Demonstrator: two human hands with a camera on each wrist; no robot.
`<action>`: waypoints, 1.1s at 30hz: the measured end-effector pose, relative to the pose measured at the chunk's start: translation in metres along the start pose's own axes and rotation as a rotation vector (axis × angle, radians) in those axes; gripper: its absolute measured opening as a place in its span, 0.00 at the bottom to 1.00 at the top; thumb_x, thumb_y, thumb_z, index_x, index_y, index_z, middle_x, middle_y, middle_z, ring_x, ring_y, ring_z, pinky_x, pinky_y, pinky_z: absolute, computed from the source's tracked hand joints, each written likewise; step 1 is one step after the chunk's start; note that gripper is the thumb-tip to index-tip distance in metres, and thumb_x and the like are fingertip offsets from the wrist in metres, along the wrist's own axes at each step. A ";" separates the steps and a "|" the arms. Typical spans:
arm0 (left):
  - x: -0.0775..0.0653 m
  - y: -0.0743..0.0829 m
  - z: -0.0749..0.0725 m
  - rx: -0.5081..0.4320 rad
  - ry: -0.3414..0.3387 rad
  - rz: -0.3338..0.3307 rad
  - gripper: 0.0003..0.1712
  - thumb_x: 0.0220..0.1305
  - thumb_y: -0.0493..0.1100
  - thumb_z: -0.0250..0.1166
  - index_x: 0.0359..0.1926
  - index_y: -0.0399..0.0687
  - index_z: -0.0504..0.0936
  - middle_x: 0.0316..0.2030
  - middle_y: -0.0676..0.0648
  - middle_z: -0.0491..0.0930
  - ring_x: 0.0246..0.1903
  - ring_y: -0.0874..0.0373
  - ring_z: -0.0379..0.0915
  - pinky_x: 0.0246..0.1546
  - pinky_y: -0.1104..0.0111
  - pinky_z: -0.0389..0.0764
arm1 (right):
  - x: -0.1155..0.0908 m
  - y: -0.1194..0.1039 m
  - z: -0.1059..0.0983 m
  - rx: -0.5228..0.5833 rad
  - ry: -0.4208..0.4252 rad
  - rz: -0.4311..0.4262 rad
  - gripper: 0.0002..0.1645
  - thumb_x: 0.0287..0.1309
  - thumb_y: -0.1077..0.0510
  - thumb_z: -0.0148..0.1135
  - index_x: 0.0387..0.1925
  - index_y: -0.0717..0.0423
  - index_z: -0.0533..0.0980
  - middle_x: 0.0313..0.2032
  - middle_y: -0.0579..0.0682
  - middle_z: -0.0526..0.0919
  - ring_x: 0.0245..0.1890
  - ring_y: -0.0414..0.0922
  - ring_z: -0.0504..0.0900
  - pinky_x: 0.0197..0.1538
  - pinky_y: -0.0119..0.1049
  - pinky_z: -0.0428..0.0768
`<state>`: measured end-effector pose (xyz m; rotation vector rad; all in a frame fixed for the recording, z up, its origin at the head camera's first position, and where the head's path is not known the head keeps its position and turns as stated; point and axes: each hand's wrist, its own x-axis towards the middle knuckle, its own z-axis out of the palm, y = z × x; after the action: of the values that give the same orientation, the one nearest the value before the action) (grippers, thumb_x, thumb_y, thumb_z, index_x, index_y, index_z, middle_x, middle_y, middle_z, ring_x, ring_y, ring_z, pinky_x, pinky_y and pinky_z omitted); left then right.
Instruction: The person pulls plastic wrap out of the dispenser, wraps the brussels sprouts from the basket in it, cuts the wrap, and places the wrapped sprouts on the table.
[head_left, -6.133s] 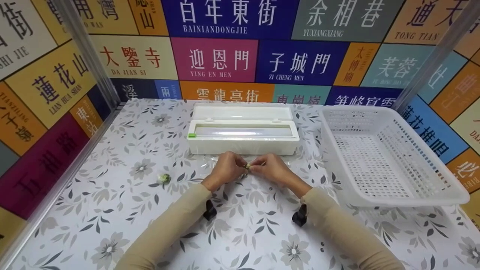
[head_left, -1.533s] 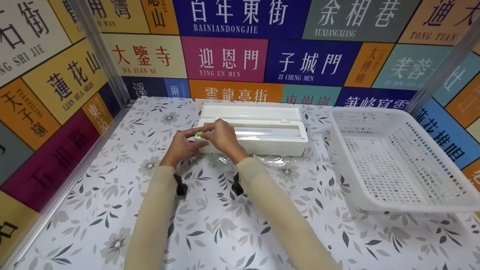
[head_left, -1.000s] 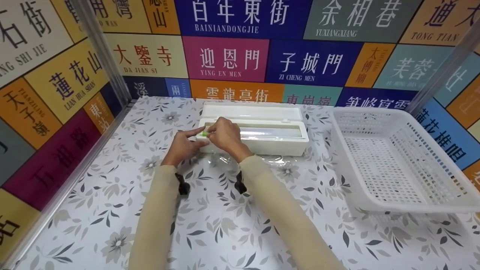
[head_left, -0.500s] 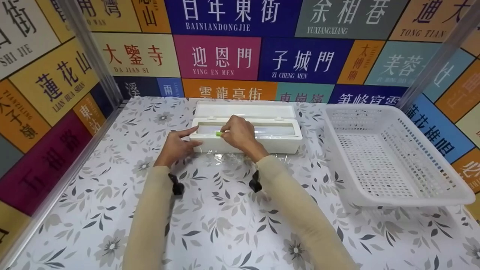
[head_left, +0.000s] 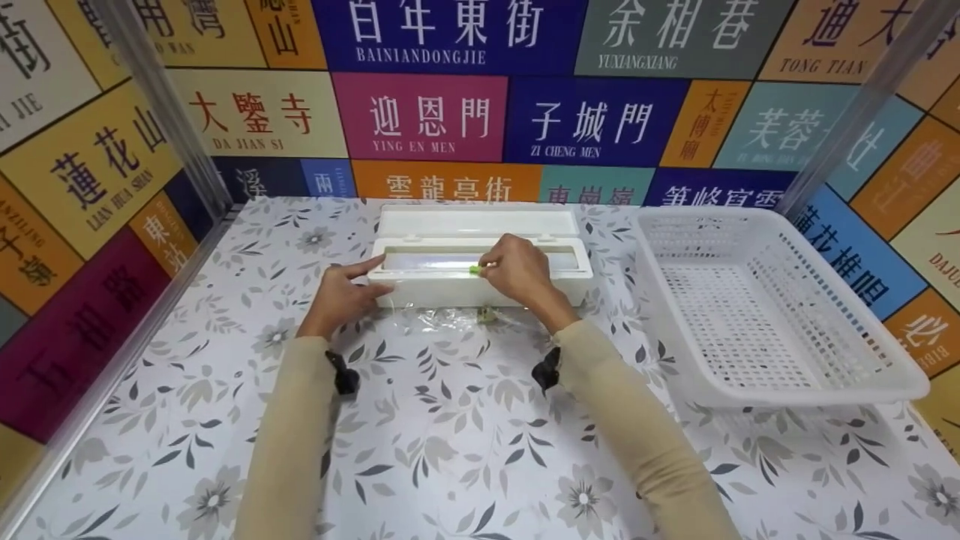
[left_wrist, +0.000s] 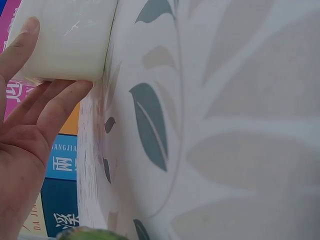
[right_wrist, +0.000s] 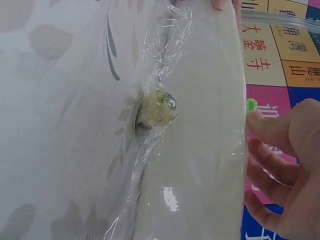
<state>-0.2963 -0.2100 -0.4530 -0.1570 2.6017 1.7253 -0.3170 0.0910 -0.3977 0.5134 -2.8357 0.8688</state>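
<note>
A white cling film dispenser point(head_left: 484, 289) lies with its lid raised at the back of the table. My left hand point(head_left: 341, 296) holds its left end, with the thumb and fingers on different faces. At the front rim, my right hand point(head_left: 517, 270) pinches a small green slide cutter point(head_left: 474, 270), right of the middle. Clear cling film point(head_left: 431, 319) hangs from the box onto the table. Under that film, against the front wall, sits a small pale green-and-white lump point(right_wrist: 159, 109), perhaps a vegetable piece. Another greenish thing point(left_wrist: 92, 234) shows only its edge in the left wrist view.
A white perforated plastic basket point(head_left: 780, 330) stands on the right of the table. The tablecloth point(head_left: 450, 457) has a grey leaf and flower print. Walls with colourful sign panels point(head_left: 420, 116) close off the back and sides.
Earlier both hands worked at the small lump in front of the box. Since then my right hand has slid the green cutter rightward from the left end, while my left hand has kept its hold.
</note>
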 end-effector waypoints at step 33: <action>-0.001 -0.002 -0.002 0.008 0.003 -0.006 0.36 0.52 0.52 0.78 0.62 0.74 0.77 0.42 0.40 0.88 0.27 0.53 0.82 0.32 0.65 0.87 | -0.020 0.049 -0.037 -0.108 0.082 0.024 0.09 0.56 0.58 0.69 0.39 0.51 0.89 0.41 0.52 0.85 0.43 0.53 0.84 0.47 0.52 0.81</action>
<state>-0.2950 -0.2123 -0.4539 -0.1669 2.6070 1.7145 -0.3147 0.1554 -0.3966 0.4211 -2.8007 0.7179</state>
